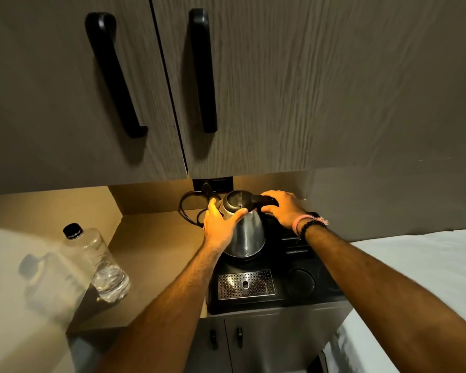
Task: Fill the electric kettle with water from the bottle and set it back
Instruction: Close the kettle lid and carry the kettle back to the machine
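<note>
Kettle (pixel 246 232) of shiny steel stands on its round base on a black tray (pixel 301 300), at the back of a tan counter (pixel 151 254) under two wooden cupboard doors (pixel 280 84) with black handles (pixel 113 74). Its lid looks down and closed, though the dim light makes that hard to confirm.

Both hands are on the kettle. The left hand (pixel 221 224) wraps the upper left side of the steel body, thumb and fingers spread around it near the spout. The right hand (pixel 283 210) is closed over the black kettle handle (pixel 264 201) at the top right, fingers curled round it. That wrist wears a pink band and a string of dark beads (pixel 311 227).

A clear plastic bottle (pixel 102 267) with a black cap (pixel 72 230) stands well apart to the left on the counter, close to the pale side wall. The cap is on, and only a little water sits in the bottom.

On the tray, in front of the kettle, lies a perforated metal drip grate (pixel 245 284), with round recesses to its right. A black cord (pixel 189 208) loops behind the kettle to a wall socket (pixel 213 184). Below the counter are small grey doors (pixel 253 340).
</note>
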